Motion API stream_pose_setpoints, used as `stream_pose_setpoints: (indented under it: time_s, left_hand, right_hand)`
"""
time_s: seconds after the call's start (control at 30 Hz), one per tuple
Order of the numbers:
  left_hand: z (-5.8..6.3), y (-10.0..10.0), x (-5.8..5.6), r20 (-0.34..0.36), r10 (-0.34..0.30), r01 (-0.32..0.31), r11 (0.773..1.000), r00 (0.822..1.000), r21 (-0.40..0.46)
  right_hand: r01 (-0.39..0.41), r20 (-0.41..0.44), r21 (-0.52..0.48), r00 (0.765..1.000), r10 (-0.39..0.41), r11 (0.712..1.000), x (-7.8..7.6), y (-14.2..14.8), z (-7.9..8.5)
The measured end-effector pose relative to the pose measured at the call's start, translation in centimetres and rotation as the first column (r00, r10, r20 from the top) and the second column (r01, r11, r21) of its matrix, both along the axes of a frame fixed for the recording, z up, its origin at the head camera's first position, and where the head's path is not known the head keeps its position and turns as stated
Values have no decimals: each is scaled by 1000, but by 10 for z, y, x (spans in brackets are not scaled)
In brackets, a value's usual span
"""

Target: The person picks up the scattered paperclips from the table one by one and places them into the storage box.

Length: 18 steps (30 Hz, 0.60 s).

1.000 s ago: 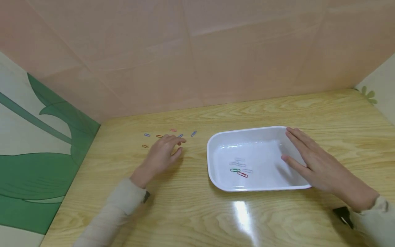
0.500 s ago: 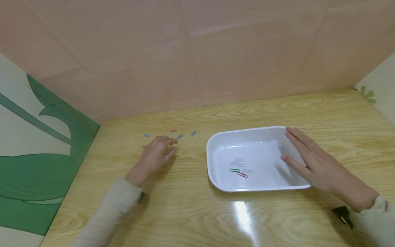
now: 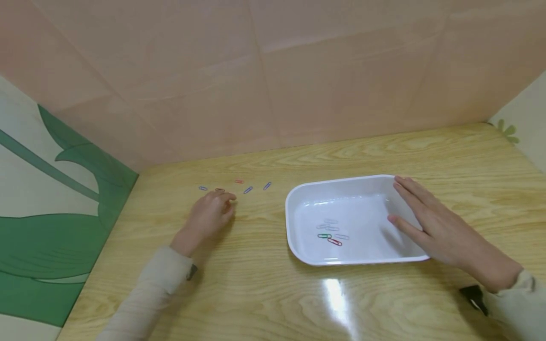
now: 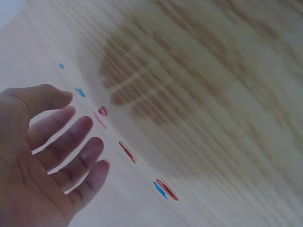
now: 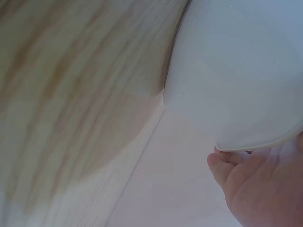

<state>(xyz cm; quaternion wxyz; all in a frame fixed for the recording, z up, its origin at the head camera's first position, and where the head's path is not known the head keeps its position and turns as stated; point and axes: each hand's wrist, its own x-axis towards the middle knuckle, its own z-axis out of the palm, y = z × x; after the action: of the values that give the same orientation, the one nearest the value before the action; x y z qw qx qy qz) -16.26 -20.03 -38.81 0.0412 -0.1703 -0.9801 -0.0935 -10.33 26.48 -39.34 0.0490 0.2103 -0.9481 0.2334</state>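
My left hand (image 3: 209,215) hovers over the table beside the loose paper clips, its fingers relaxed and holding nothing. Around it lie a dark red paper clip (image 3: 219,190), a blue paper clip (image 3: 203,188), a pinkish-red paper clip (image 3: 239,181), and two more blue ones to the right. In the left wrist view, the left fingers (image 4: 80,156) are spread, with a red paper clip (image 4: 127,151) beyond them. My right hand (image 3: 443,227) rests against the right rim of a white tray (image 3: 341,262), fingers straight, thumb over the inside. In the right wrist view, the right hand (image 5: 265,184) touches the tray's rim.
Inside the tray lie a green paper clip (image 3: 324,236), a red paper clip (image 3: 334,242) and several pale ones. The wood-grain table (image 3: 256,293) meets a pinkish covered wall (image 3: 273,85) at the back. A panel with green leaf shapes (image 3: 47,241) stands at left.
My left hand has shifted left and slightly down, uncovering the middle blue paper clip and covering the orange one at the left. The right hand and tray have stayed in place.
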Motion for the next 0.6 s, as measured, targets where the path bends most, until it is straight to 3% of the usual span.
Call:
stream_pose_setpoints:
  time_s: [0.13, 0.3, 0.6]
  left_hand:
    - [-1, -1, 0, 33, 52, -52, 999, 998, -11]
    - [-3, -3, 0, 21, 89, -88, 996, 996, -34]
    - [-8, -4, -2, 25, 89, -86, 992, 996, -90]
  right_hand:
    - [3, 0, 2, 1000, -3, 1000, 0, 0, -1]
    - [3, -2, 6, 1000, -3, 1000, 1, 0, -1]
    - [0, -13, 8, 1000, 0, 1000, 1, 0, -1]
